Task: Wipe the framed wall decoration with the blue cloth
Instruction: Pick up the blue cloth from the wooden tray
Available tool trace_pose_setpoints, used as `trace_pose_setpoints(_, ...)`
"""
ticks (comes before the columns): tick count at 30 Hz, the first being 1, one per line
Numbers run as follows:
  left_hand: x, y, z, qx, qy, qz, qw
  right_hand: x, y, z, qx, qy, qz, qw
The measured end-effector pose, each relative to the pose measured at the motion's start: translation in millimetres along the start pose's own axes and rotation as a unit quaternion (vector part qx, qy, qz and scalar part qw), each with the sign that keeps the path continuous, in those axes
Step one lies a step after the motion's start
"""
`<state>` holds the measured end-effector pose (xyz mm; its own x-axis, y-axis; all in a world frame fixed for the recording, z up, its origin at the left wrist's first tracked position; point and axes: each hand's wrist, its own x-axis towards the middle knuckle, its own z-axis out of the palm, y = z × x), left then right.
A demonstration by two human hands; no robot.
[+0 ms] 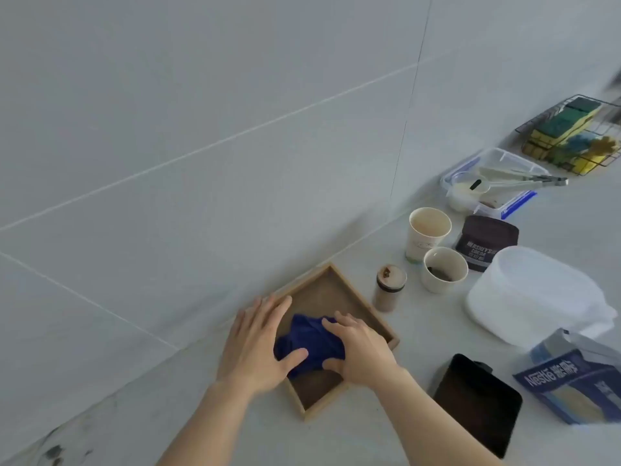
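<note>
Both hands press a crumpled blue cloth into a square wooden-framed decoration lying flat on the pale worktop: left hand splayed open, right hand gripping the cloth, tiled wall just beyond.

I see wooden frame flat on counter by wall. Right hand presses blue cloth into it; left hand flat on frame edge, thumb seemingly touching cloth.
</note>
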<state>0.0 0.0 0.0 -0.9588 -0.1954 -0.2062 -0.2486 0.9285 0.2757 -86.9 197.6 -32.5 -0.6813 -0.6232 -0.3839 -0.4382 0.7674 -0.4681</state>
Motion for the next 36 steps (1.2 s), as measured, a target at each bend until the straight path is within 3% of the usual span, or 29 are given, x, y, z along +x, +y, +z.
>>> trace_pose_setpoints(6,5.5,3.9,36.0,0.029,-0.069,-0.003,0.997,9.6,7.5,18.6,-0.016,0.041,0.005,0.999)
trace_pose_setpoints(16,3.5,7.1,34.1,0.024,0.035,-0.025,0.999,3.7,-0.3,19.3,-0.013,0.101,-0.010,0.995)
trace_pose_setpoints(25,-26.7,-9.7,-52.4,-0.009,0.152,-0.003,0.988,-10.6,-63.8,-32.4,0.005,0.192,-0.075,0.978)
trace_pose_setpoints(36,-144.7,-62.2,-191.6,0.002,0.267,-0.023,0.963,-72.0,-226.0,-91.8,0.004,0.242,-0.159,0.957)
